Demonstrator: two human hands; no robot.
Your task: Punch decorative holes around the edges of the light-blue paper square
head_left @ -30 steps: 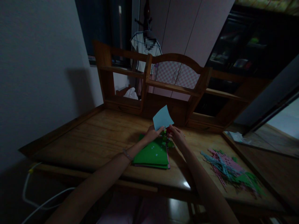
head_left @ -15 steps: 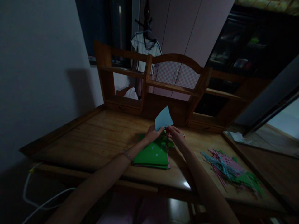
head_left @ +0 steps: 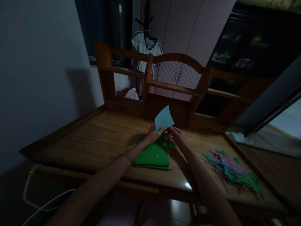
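"Paper [head_left: 164,118], pale blue, is standing up above the worktop [head_left: 94,136]. What are the fingers doing?"

"On the left hand [head_left: 153,135], they're pinching its lower edge. On the right hand [head_left: 177,135], they're closing around a small red thing [head_left: 168,129] by that edge; its shape is mostly hiding from me."

"How far along is this looking?"

"Partway, I'd judge. Over to the right, a heap of cut strips [head_left: 225,171] is lying beside a pink dotted piece [head_left: 236,165], so some cutting is appearing done."

"And what's remaining?"

"That blue sheet is showing a broad, seemingly whole face, and green sheets [head_left: 151,157] are lying stacked below the hands, looking largely uncut."
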